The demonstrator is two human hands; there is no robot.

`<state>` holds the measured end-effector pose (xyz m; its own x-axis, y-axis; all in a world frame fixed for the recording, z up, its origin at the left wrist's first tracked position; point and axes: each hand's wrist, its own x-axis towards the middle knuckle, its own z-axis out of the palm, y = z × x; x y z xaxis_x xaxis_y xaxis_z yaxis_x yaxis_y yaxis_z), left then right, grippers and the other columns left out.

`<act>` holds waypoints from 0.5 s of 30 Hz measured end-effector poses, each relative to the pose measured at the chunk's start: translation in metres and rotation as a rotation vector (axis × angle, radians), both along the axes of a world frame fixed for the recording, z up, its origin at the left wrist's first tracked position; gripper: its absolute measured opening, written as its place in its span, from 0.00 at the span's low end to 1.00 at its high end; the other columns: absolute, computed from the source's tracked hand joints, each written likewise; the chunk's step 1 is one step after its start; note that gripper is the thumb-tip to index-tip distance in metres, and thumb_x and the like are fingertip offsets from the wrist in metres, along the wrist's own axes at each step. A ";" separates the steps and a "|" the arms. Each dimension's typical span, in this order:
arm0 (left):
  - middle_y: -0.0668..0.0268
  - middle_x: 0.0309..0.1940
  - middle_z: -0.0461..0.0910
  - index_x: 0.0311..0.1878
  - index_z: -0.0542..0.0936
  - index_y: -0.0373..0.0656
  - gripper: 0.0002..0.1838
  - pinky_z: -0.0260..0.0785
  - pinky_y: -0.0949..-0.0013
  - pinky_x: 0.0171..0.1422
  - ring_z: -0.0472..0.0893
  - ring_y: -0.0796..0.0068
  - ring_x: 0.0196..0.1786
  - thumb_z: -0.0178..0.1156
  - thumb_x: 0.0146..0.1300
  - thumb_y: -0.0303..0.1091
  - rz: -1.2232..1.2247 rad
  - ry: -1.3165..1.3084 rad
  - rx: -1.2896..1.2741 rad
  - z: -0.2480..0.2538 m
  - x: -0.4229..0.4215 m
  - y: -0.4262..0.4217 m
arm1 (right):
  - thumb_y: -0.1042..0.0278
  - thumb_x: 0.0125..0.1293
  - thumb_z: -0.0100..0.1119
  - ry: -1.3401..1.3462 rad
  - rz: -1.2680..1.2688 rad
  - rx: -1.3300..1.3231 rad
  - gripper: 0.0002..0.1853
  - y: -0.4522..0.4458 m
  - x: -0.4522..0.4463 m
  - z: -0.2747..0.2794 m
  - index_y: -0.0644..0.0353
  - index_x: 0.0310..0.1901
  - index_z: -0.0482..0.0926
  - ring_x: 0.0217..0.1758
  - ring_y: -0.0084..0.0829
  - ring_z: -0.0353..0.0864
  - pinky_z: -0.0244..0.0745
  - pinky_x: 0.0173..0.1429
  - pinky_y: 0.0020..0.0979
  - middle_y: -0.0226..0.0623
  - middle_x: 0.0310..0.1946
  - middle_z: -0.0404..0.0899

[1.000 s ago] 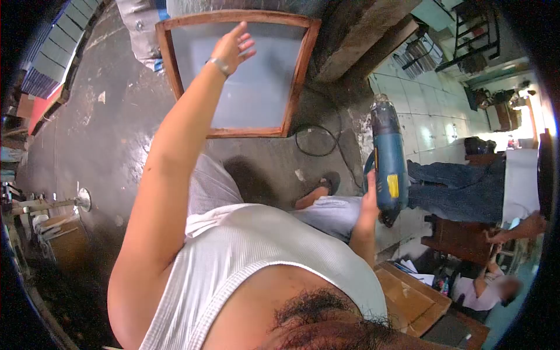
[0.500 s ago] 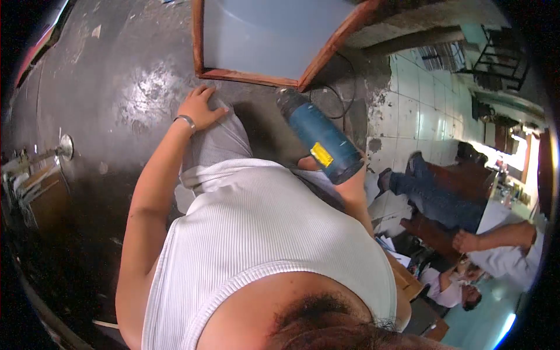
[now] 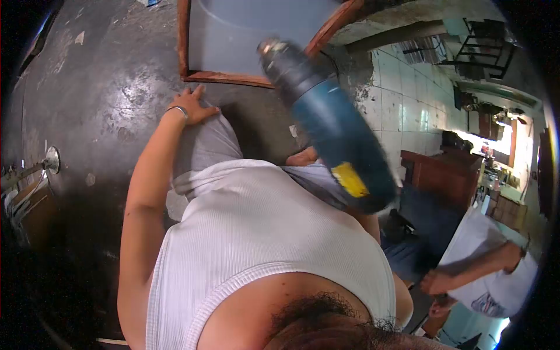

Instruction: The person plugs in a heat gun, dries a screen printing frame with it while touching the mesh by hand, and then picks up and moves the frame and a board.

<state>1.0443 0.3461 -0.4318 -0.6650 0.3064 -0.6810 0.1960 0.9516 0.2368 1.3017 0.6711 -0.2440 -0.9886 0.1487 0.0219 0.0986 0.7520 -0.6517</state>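
A blue and black power drill (image 3: 335,125) with a yellow label hangs in the air to the right of my lap, its chuck tilted up and left over the framed panel. My right arm (image 3: 368,224) runs up underneath it. The drill's body hides my right hand, but the drill is held up at the end of that arm. My left hand (image 3: 193,107), with a metal band at the wrist, rests with fingers spread on my grey-clad knee (image 3: 210,137). Just beyond it lies the panel's wooden edge (image 3: 227,77).
The pale panel (image 3: 251,41) in its reddish wooden frame is on the dark worn floor (image 3: 116,81). A bare foot (image 3: 303,157) shows beside my lap. Another person's arm (image 3: 478,268) and pale shirt are at right, near a brown wooden piece (image 3: 434,175). A metal stand is at left.
The drill has risen closer to the camera, its chuck moving up and left. My left hand stays on the knee. The other person at right has shifted nearer.
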 end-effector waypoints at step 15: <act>0.46 0.78 0.57 0.81 0.51 0.39 0.65 0.60 0.49 0.78 0.63 0.37 0.76 0.64 0.50 0.74 0.059 0.041 0.031 -0.002 0.001 0.001 | 0.64 0.52 0.79 0.405 -0.389 -0.152 0.35 0.051 0.008 0.011 0.64 0.62 0.77 0.57 0.38 0.83 0.76 0.63 0.38 0.44 0.54 0.82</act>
<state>1.0455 0.3468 -0.4338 -0.7097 0.2868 -0.6435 0.1501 0.9540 0.2596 1.3101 0.7222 -0.2325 -0.7778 0.5303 0.3373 0.0692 0.6057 -0.7927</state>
